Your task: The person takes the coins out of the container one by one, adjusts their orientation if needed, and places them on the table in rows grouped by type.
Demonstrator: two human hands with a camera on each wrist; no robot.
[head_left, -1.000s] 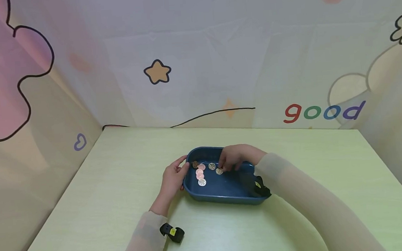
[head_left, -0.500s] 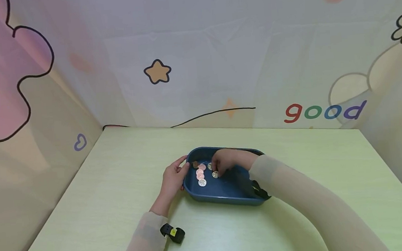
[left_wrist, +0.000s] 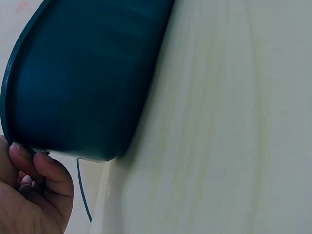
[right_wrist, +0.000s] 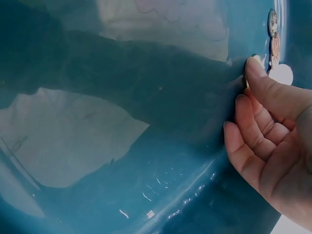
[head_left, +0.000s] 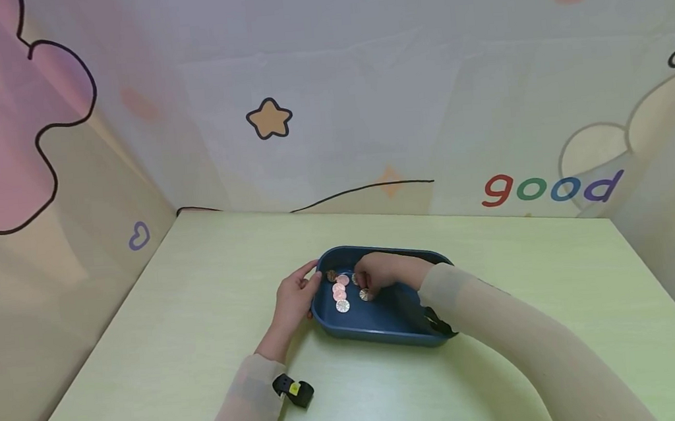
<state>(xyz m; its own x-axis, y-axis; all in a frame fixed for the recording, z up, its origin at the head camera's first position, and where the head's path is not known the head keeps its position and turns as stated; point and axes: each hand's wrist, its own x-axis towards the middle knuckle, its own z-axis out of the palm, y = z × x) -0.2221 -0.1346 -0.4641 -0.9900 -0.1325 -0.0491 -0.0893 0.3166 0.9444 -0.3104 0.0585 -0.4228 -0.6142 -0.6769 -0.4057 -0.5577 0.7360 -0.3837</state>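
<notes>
A dark blue rectangular tray (head_left: 370, 320) lies on the table. My left hand (head_left: 293, 298) grips its left end, thumb at the rim; the left wrist view has the curled fingers (left_wrist: 59, 176) against the outer wall. My right hand (head_left: 379, 270) reaches into the tray from the right, its thumb and finger pinching a silver coin (head_left: 365, 295) low over the floor. Behind the fingers, another silver coin (head_left: 355, 279) is partly hidden. Along the left side lie overlapping copper-pink coins (head_left: 339, 292), a silver coin (head_left: 342, 306) nearest me and a brown coin (head_left: 331, 276) at the back.
The tray stands on a pale green table (head_left: 204, 327). Behind it hangs a printed cloth backdrop (head_left: 342, 117), with more cloth at both sides. A black wrist strap (head_left: 294, 390) with a small device sits on the left sleeve.
My right hand has moved left inside the tray, and the silver coin at its fingertips has shifted slightly left and toward me. My left hand keeps its grip on the tray.
</notes>
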